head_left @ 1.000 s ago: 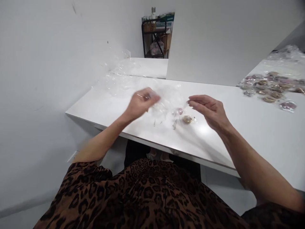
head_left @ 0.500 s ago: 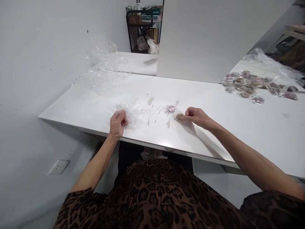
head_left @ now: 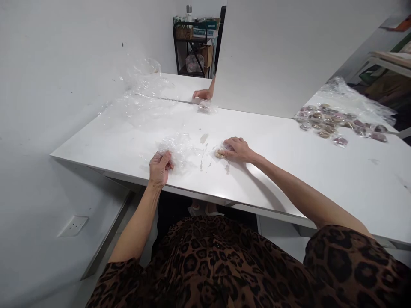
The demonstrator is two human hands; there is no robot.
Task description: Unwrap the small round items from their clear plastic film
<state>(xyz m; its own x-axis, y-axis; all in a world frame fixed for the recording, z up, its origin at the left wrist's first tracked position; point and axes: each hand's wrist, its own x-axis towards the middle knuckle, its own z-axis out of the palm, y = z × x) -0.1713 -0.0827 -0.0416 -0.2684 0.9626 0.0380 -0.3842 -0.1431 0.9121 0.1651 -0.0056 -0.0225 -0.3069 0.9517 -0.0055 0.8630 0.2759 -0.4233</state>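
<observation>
My left hand (head_left: 160,166) is closed near the front edge of the white table, pinching a crumpled clear plastic bag (head_left: 181,149). To its right, my right hand (head_left: 238,149) reaches over the tabletop, palm down with fingers curled. Its thumb presses on a small beige-brown round bundle (head_left: 220,154), perhaps a coiled band. Under its fingers is a pink bundle in clear plastic (head_left: 227,145), mostly covered by the hand.
Loose clear bags (head_left: 138,100) lie at the back left by the wall. Another person's hand (head_left: 202,94) is behind a wrapped packet (head_left: 207,107), beside a white upright panel (head_left: 257,60). Several wrapped pink and brown bundles (head_left: 327,122) lie at the right.
My right hand has moved left with the beige-brown bundle, onto the pink one. My left hand stays on the plastic. A wrapped packet now lies at the back by the other person's hand.
</observation>
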